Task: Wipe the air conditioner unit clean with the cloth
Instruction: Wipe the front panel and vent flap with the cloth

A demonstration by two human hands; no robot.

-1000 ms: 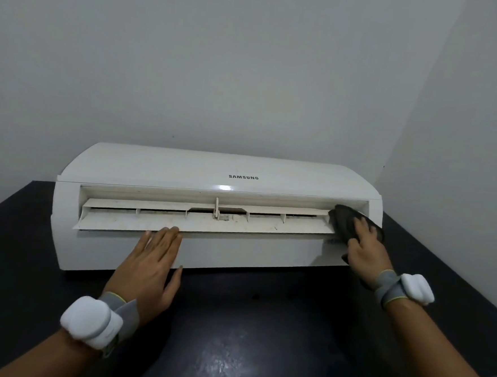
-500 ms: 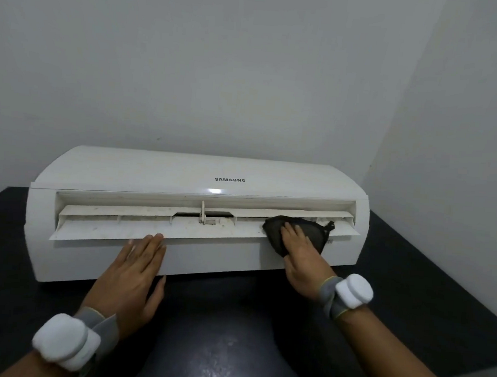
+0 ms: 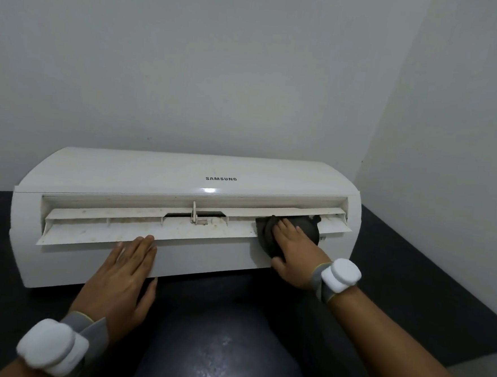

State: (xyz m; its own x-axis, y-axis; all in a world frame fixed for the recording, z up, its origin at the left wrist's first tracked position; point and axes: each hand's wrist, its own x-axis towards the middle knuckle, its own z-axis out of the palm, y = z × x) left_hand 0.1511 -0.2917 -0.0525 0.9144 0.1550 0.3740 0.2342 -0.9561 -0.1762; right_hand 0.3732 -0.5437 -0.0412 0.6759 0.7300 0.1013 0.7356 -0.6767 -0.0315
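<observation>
I see AC unit on dark table. L hand flat, fingers straight, braces unit front. R hand presses cloth onto louver flap, right end (fingers spread flat). Cloth soft, bunches easily. Flap prob. thin, flexes: press lightly.

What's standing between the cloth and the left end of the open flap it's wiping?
Little does. From the cloth under the right hand, the flap runs bare leftward except a small upright post at its middle, near the back edge, and the fingertips of the left hand at the front lip.
</observation>
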